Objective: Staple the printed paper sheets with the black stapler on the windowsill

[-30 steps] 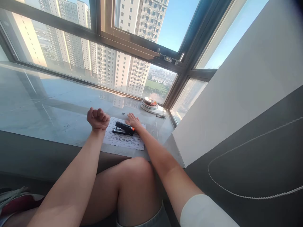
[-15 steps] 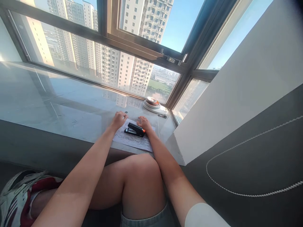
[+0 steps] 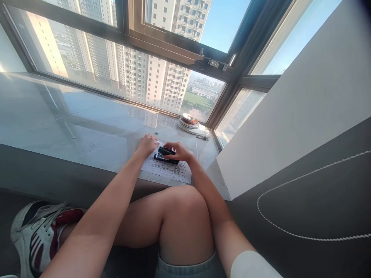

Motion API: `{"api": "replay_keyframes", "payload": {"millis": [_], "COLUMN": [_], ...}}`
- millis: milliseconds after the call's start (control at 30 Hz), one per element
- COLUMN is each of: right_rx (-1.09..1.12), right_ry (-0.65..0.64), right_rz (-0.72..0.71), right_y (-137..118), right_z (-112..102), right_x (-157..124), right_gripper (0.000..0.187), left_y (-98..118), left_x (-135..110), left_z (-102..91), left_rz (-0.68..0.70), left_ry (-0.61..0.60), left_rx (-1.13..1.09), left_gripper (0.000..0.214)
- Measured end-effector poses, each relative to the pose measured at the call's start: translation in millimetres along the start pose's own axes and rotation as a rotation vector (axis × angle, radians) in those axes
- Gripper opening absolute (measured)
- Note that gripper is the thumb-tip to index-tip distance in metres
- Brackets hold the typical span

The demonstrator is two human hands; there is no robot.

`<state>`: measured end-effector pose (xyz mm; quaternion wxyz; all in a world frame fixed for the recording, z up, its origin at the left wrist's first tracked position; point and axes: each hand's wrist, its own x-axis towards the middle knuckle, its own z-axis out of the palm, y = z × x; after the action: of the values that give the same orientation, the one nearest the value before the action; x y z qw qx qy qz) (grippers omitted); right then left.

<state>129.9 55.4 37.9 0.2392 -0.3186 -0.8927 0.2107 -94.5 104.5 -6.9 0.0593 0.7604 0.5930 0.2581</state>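
Okay, my right hand [image 3: 180,151] has fingers round the stapler [image 3: 164,159] on the paper [image 3: 182,174] — I'd guess stiff, weighty, slick, best held mid-body — left hand [image 3: 147,144] beside it, grip unclear.

A glossy, stone-like face is seen on the windowsill [image 3: 110,133] — smooth and polished-looking. The stapler [image 3: 163,151] appears made of black plastic, the printed sheet [image 3: 162,169] of paper; the white wall [image 3: 295,96] is finished matt.
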Motion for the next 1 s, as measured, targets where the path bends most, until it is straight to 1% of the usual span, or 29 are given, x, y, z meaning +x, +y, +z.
{"api": "replay_keyframes", "payload": {"millis": [67, 133, 233, 267, 333, 467, 567, 700, 767, 867, 1000], "right_rx": [-0.067, -0.153, -0.271, -0.299, -0.342, -0.371, -0.362, -0.366, -0.38, -0.416, -0.393], "right_ry": [0.085, 0.253, 0.524, 0.581, 0.641, 0.655, 0.658, 0.7, 0.694, 0.629, 0.479], "right_rz": [0.053, 0.135, 0.26, 0.294, 0.344, 0.416, 0.423, 0.411, 0.394, 0.383, 0.422], "right_y": [1, 5, 13, 16, 23, 36, 40, 34, 32, 34, 44], "right_z": [1, 1, -3, -4, -7, -11, -11, -11, -11, -11, -14], "right_x": [2, 3, 2, 0, -4, -12, -12, -8, -7, -9, -13], "right_gripper": [0.045, 0.037, 0.038, 0.039, 0.04, 0.043, 0.046, 0.05, 0.049, 0.046, 0.044], "left_y": [-2, -4, -8, -9, -11, -13, -13, -11, -9, -8, -9], "left_x": [2, 3, 5, 6, 6, 5, 3, 0, 0, 0, 2], "left_z": [1.7, 2.8, 1.7, 0.8, -1.3, -3.7, -4.4, -6.6, -7.7, -7.6, -5.0], "left_rz": [-0.001, 0.013, -0.012, -0.035, -0.06, -0.046, -0.055, -0.036, -0.027, -0.01, 0.023], "left_ry": [0.003, 0.02, 0.077, 0.098, 0.115, 0.071, 0.079, 0.05, 0.056, 0.054, 0.014], "left_rx": [-0.049, -0.143, -0.301, -0.34, -0.399, -0.514, -0.605, -0.59, -0.573, -0.574, -0.574], "left_gripper": [0.023, 0.022, 0.02, 0.02, 0.02, 0.029, 0.031, 0.027, 0.026, 0.026, 0.027]}}
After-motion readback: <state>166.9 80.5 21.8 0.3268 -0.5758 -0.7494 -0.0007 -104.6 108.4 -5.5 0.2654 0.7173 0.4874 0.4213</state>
